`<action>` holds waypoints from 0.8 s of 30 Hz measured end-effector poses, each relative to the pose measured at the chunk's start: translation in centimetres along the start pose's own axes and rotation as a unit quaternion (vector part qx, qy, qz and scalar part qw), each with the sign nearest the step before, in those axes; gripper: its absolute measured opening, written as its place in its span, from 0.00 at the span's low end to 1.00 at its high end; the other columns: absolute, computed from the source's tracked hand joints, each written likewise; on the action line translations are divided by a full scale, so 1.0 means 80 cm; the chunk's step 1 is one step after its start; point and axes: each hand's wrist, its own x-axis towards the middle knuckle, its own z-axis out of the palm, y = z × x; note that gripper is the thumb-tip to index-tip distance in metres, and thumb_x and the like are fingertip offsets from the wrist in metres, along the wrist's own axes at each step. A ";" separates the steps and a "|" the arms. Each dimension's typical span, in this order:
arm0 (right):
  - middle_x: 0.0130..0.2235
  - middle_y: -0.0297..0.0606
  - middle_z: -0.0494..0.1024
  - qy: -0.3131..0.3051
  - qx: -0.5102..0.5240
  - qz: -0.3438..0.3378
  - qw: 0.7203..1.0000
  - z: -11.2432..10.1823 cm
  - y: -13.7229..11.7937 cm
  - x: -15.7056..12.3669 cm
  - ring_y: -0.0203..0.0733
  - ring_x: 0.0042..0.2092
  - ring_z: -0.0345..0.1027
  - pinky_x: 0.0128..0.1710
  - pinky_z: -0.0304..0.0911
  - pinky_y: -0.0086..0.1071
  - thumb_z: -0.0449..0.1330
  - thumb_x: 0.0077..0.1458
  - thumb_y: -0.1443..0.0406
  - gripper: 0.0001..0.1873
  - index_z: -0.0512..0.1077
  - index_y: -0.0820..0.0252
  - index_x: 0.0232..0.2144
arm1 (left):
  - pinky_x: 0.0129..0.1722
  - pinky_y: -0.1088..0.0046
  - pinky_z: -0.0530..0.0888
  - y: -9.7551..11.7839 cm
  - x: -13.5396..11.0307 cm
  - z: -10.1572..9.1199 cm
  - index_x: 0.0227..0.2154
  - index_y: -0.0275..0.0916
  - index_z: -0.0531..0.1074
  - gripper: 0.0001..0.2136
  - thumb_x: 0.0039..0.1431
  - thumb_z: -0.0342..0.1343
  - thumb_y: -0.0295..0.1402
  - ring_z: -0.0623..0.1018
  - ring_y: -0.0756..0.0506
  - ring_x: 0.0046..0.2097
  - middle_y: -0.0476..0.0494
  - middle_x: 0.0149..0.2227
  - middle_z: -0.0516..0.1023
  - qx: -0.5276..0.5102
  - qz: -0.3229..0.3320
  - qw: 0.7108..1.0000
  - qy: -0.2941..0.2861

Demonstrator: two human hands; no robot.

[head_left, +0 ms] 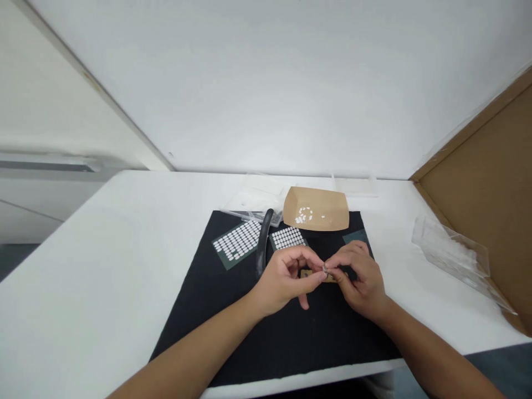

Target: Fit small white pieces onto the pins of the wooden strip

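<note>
My left hand (291, 274) and my right hand (359, 277) meet fingertip to fingertip above a black mat (266, 338). Between them is a tiny, shiny metallic piece (325, 269), too small to name. Both hands are closed in a pinch on it, thumb against forefinger. Below the fingers lies a tan strip (306, 273) with small dark marks, partly hidden by the hands. Just beyond my left hand is a dark green sheet of white oval stickers (287, 238), and a second such sheet (238, 243) lies further left. A curved black bar (262, 244) rises between the sheets.
A brown paper tray (332, 208) holding several white ovals stands at the back of the mat. Behind the bar is a clear plastic box (260, 197). Clear plastic cases (453, 249) lean on the right near a cardboard panel (490, 166). A white wall (291, 88) closes the back.
</note>
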 end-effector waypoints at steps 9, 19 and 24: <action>0.36 0.31 0.84 -0.001 0.019 -0.018 1.000 -0.004 0.002 0.003 0.40 0.37 0.75 0.45 0.61 0.43 0.62 0.68 0.73 0.09 0.76 0.52 0.42 | 0.16 0.79 0.80 0.007 0.002 -0.001 0.37 0.32 0.83 0.13 0.55 0.74 0.37 0.79 0.50 0.27 0.43 0.35 0.79 0.015 0.018 1.000 -0.007; 0.36 0.34 0.82 0.015 0.014 -0.012 1.000 -0.004 0.003 0.004 0.43 0.39 0.75 0.44 0.66 0.43 0.63 0.68 0.70 0.06 0.78 0.53 0.41 | 0.15 0.80 0.79 -0.002 0.002 -0.001 0.39 0.33 0.83 0.15 0.56 0.73 0.39 0.77 0.51 0.28 0.44 0.35 0.78 0.020 0.016 1.000 -0.001; 0.36 0.36 0.80 0.011 0.023 0.006 1.000 -0.003 0.002 0.005 0.43 0.40 0.74 0.41 0.70 0.40 0.64 0.68 0.69 0.05 0.79 0.53 0.41 | 0.15 0.80 0.79 -0.003 0.003 -0.001 0.37 0.33 0.81 0.14 0.56 0.73 0.39 0.77 0.50 0.30 0.44 0.36 0.76 0.021 0.031 0.999 0.012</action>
